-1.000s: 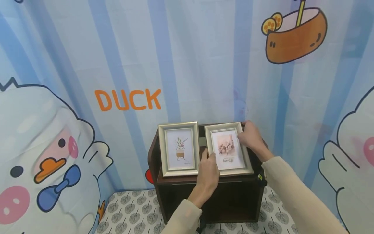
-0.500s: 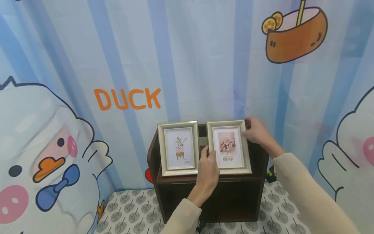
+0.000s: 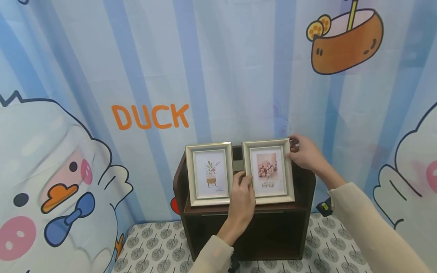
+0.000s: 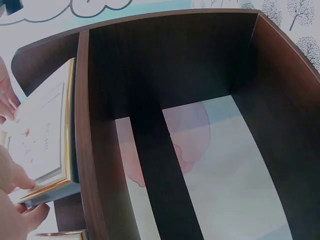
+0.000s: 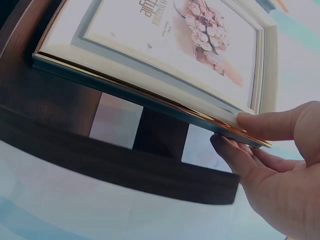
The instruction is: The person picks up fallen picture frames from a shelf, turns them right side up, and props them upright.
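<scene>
A champagne-coloured picture frame (image 3: pixel 291 182) with a pink flower print leans upright on the right of a dark wooden cabinet's shelf (image 3: pixel 246 209). My left hand (image 3: pixel 241 199) pinches its left edge, thumb on the front and fingers behind, as the left wrist view shows on the same frame (image 4: pixel 40 135). Near its upper right corner my right hand (image 3: pixel 305 152) grips the other side. In the right wrist view, that thumb lies on the border and the fingers pass underneath the frame (image 5: pixel 150 75). A second picture frame (image 3: pixel 191 178) with a potted-plant print leans to the left, a narrow gap apart.
The cabinet's side panels (image 3: pixel 310 189) rise on both sides of the frames. Beneath the shelf lies a dark open compartment (image 3: pixel 273 235). Behind hangs a blue-striped curtain (image 3: pixel 239 76) with cartoon ducks. A tree-patterned cloth (image 3: pixel 153 246) spreads under the cabinet.
The right picture frame has turned from tilted to nearly straight, level with its neighbour. My right hand has moved slightly up and to the right with its edge. The left hand has barely moved.
</scene>
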### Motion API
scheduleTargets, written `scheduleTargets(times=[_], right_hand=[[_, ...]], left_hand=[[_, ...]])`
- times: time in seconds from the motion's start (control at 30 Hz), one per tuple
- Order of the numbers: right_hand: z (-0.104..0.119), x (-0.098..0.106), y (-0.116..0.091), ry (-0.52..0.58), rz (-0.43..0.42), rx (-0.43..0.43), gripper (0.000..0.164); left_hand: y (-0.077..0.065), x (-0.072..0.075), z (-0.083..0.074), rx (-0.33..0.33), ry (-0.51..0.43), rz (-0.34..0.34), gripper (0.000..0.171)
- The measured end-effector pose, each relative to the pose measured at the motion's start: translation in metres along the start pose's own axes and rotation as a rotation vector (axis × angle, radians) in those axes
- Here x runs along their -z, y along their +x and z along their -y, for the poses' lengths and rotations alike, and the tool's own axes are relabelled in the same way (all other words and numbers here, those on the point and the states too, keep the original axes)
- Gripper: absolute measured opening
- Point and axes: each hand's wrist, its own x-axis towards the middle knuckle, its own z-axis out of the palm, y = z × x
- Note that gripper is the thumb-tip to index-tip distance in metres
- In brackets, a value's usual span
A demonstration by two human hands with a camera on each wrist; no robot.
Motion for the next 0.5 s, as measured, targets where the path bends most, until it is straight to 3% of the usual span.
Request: scheduleTargets(times=[0.3, 0.5], right_hand=[[0.000, 0.007, -0.022, 0.007, -0.026, 0.066, 0.062], [-0.001, 0.010, -0.034, -0.005, -0.063, 0.119, 0.059]], left_hand=[[-0.003, 0.010, -0.005, 0.073, -0.083, 0.031, 0.041], [0.001, 0.022, -0.002, 0.090, -0.133, 0.085, 0.039]])
